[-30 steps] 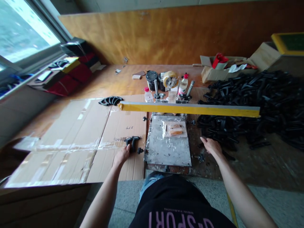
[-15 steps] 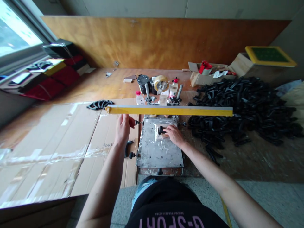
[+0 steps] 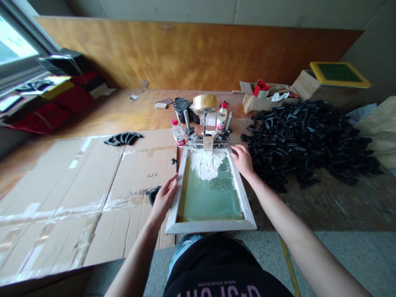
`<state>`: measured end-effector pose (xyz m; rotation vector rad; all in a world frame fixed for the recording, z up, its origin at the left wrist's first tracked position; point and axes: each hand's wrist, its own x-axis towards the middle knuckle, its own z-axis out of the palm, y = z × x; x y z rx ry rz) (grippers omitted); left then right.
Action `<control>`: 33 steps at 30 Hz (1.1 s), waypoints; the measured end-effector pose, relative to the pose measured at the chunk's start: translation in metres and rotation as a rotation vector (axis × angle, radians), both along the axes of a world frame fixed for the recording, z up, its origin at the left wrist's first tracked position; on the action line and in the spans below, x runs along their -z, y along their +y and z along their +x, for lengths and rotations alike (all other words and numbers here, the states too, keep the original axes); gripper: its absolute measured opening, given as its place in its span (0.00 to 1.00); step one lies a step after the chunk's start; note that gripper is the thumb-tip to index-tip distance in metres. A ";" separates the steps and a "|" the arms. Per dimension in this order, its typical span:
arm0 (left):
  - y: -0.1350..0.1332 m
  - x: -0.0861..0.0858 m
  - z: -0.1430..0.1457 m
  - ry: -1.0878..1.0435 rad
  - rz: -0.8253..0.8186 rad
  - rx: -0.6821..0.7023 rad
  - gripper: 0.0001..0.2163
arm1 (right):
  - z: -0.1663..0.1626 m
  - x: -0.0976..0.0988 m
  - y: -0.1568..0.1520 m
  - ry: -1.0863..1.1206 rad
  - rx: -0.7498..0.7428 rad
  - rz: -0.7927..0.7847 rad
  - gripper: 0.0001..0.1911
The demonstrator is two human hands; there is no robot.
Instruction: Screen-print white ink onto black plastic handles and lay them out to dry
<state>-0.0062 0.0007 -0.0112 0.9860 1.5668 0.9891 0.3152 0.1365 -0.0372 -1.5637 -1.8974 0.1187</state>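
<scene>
A screen printing frame lies flat in front of me, with pale wooden sides and green mesh. Thick white ink is smeared over the mesh's far end. My left hand holds the frame's left side, fingertips curled at its edge. Beside the far right corner is my right hand, fingers apart and nothing seen in them; whether it touches the frame I cannot tell. A small pale block stands at the far end, by the metal hinge clamp. The plate and the black part under the frame are hidden.
A big heap of black plastic parts lies to the right. Several curved black parts rest on cardboard at left. Behind the clamp stand red-capped bottles, a black tub and a tape roll.
The frame has swung down from its raised position to flat. My right hand has left the black part and moved to the far right; my left hand has come down along the frame's side.
</scene>
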 end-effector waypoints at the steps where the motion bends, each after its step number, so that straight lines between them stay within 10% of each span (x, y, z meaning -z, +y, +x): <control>1: -0.002 0.014 0.000 0.017 -0.018 -0.004 0.37 | -0.010 -0.007 0.008 -0.008 -0.047 0.042 0.23; 4: 0.000 0.049 0.002 0.094 -0.046 -0.002 0.39 | -0.053 -0.024 0.028 -0.102 -0.255 0.041 0.31; 9: 0.004 0.072 0.001 0.166 -0.040 -0.006 0.32 | -0.090 -0.022 0.041 -0.324 -0.315 -0.196 0.11; 20: 0.002 0.074 0.001 0.131 -0.059 -0.012 0.30 | -0.057 -0.027 -0.017 -0.470 -0.851 -0.175 0.08; 28: 0.001 0.069 -0.001 0.072 -0.076 0.001 0.35 | -0.059 -0.006 -0.029 -0.383 -0.747 -0.034 0.09; 33: 0.002 0.049 0.001 0.072 -0.092 0.017 0.36 | -0.062 -0.025 -0.006 -0.260 -0.686 -0.109 0.10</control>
